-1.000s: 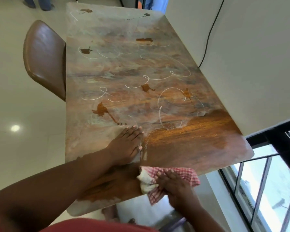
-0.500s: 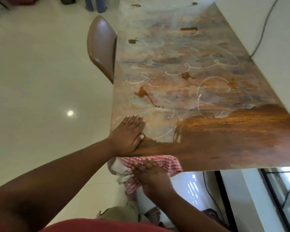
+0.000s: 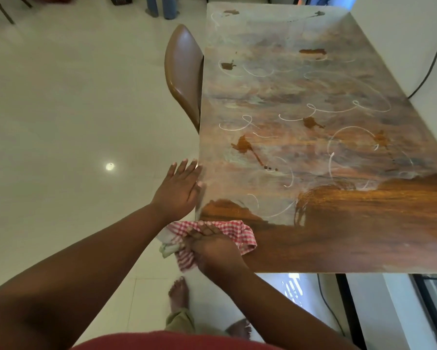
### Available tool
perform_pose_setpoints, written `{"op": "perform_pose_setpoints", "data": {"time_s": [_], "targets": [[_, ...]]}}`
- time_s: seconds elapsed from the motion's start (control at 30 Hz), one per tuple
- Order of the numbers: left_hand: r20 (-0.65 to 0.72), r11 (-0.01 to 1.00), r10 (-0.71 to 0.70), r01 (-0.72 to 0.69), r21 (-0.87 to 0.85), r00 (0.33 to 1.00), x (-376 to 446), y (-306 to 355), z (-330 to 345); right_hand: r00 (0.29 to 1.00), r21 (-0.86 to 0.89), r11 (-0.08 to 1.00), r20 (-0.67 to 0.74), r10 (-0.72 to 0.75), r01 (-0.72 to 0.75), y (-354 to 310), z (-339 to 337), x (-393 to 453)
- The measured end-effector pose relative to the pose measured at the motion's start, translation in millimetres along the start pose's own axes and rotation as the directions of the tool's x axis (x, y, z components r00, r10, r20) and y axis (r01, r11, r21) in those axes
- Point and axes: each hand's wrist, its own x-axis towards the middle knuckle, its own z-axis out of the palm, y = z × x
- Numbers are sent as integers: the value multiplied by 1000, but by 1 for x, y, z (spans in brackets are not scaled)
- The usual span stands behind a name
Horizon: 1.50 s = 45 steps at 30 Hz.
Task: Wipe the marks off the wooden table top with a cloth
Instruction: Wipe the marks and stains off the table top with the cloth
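Observation:
The wooden table top [image 3: 338, 243] fills the right of the view. Its near strip is dark and wiped; farther back it is hazy, with white chalk loops [image 3: 348, 137] and brown splotches [image 3: 242, 145]. My right hand [image 3: 212, 251] presses a red-and-white checked cloth [image 3: 227, 231] onto the table's near left corner, part of the cloth hanging over the edge. My left hand [image 3: 179, 190] is flat with fingers apart, resting against the table's left edge just beyond the cloth and holding nothing.
A brown padded chair [image 3: 184, 74] stands against the table's left side. A white wall with a black cable [image 3: 429, 66] runs along the right edge. Pale tiled floor [image 3: 73, 122] spreads to the left. My bare feet [image 3: 178, 294] are below the near edge.
My left hand slid left off the table top to its left edge. The cloth and right hand shifted left to the near left corner, leaving more of that corner wiped dark.

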Motion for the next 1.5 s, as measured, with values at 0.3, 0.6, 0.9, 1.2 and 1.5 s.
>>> {"op": "perform_pose_setpoints", "data": {"time_s": [0.3,0.6,0.9,1.2,1.5], "targets": [[80,981,186,-189,35,979,25,-29,-3,971,-9,999,238,-29,32,3,-15,-45],[59,964,265,-263,-37,962,52,-39,-5,895,138,897,-98,435,-421,27,-15,30],[82,921,387,-389,0,918,79,-27,-7,915,39,915,-18,403,-402,39,-33,-24],[139,925,366,-376,48,920,83,-2,15,609,100,626,-156,777,-773,111,-49,-28],[140,950,240,-262,169,961,90,26,6,869,44,869,84,488,-492,152,-89,-92]]}}
